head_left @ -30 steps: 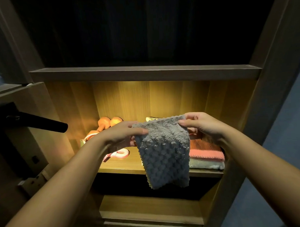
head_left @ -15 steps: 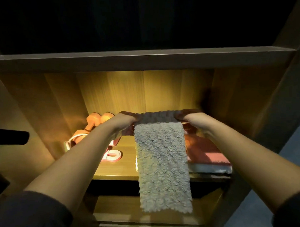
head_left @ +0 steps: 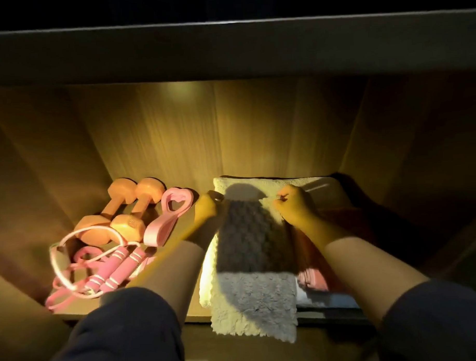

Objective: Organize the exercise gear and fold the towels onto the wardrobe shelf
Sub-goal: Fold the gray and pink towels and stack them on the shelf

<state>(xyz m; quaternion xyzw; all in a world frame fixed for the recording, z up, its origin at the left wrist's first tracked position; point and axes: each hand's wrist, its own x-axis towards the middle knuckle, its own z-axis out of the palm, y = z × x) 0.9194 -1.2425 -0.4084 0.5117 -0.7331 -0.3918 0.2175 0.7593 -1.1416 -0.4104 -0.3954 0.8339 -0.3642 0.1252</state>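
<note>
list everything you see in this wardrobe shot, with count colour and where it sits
dumbbells: 2, orange, back left of the shelf
heart-handled band: at least 1, pink, right beside the dumbbells
jump rope: 1, pink handles with a pale cord, front left
grey towel: 1, grey, centre, hanging over the front edge
cream towel: 1, cream, under the grey towel
pink towel: 1, pink, right of the grey towel
shelf: 1, lit wood, under everything
upper board: 1, dark, across the top
left hand: pinches the grey towel's far left corner
right hand: pinches its far right corner
</note>
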